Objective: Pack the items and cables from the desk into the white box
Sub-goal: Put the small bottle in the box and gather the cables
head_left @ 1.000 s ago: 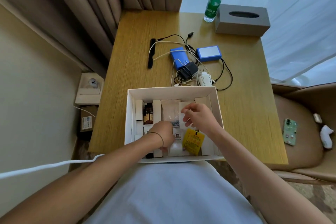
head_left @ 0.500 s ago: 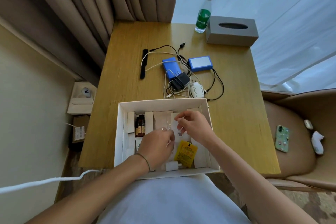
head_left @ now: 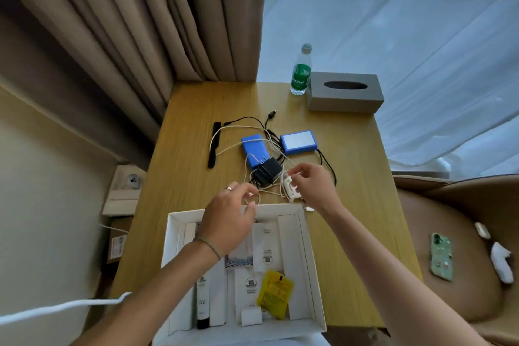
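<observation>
A: Starting at the left. What is lying there?

B: A black strap (head_left: 214, 145) is lying flat on the wooden desk (head_left: 185, 194), left of the cable pile. Nothing is touching it.

A: And the left hand (head_left: 229, 222)?

B: It is hovering over the far rim of the white box (head_left: 174, 236), fingers curled toward a loop of white cable (head_left: 254, 199). I am judging it a pinch on that loop, but contact is hidden by the fingers, so I cannot tell whether it is gripping.

A: Why there?

B: Probably to steady the slack while the other hand is working the tangle apart.

A: Middle of the desk?

B: A black plug adapter (head_left: 266, 173) is sitting on the near end of a blue pack (head_left: 254, 147), with white and black cables crossing both. A second blue pack (head_left: 299, 142) is lying just right of it, white face up.

A: The right hand (head_left: 313, 187)?

B: Closed on a small white charger (head_left: 290, 187), thumb and fingertips pinching its far end, lifting it out of the tangle just beyond the box.

A: The box itself?

B: It is sitting at the near edge, already holding a tube, white cartons and a yellow sachet (head_left: 275, 296). The right-hand column is looking freer, so the cables might go there.

A: Risk?

B: The cords are interlaced; pulling the charger may drag the adapter along.

A: Far right?

B: A water bottle (head_left: 301, 71) and a grey tissue box (head_left: 345, 93) are standing at the far edge, well apart from the work.
</observation>
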